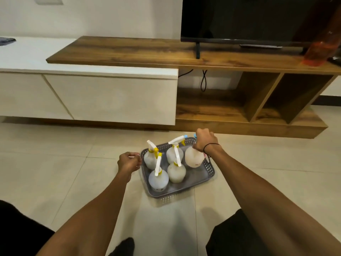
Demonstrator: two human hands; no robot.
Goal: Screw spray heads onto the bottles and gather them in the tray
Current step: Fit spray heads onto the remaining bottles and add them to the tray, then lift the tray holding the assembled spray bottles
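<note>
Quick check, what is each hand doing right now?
Left hand: fingers curled at the tray edge; whether it grips the rim cannot be told.
Right hand: grips the spray head of a bottle.

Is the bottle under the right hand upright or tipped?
Upright: the bottle stands in the tray, with the right hand gripping its top.

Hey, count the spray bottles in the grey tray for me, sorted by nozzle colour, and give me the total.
Yellow-tipped spray bottles: 4, e.g.
Blue-tipped spray bottle, gripped at its head by the right hand: 1
Total: 5, all within the tray
</note>
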